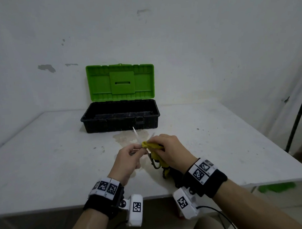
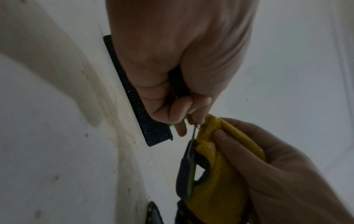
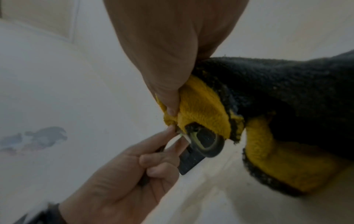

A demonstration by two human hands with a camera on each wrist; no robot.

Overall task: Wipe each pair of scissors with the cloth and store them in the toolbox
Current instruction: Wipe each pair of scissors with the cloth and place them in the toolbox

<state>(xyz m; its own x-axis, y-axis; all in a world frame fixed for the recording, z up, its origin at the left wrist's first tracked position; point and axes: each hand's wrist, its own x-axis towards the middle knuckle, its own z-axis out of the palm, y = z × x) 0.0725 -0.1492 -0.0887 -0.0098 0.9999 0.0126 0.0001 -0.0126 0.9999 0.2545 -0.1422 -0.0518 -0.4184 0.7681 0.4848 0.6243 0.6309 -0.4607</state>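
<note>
The open toolbox (image 1: 120,123), a black base with a raised green lid (image 1: 120,82), stands at the back of the white table. In front of it my left hand (image 1: 138,147) pinches a pair of scissors (image 1: 136,135) whose two silver blades are spread and point up toward the box. Its dark handle loops (image 1: 156,164) hang toward me. My right hand (image 1: 151,142) grips a yellow and black cloth (image 1: 150,146) pressed round the scissors near the pivot. The left wrist view shows the left hand (image 2: 189,119), a handle (image 2: 186,171) and the cloth (image 2: 220,174). The cloth (image 3: 203,109) covers one loop (image 3: 210,145).
A brownish stain (image 1: 128,137) marks the table (image 1: 44,153) between my hands and the toolbox. A dark and yellow thing (image 1: 166,172) lies under my right wrist; what it is I cannot tell. A black pole (image 1: 297,118) stands right of the table.
</note>
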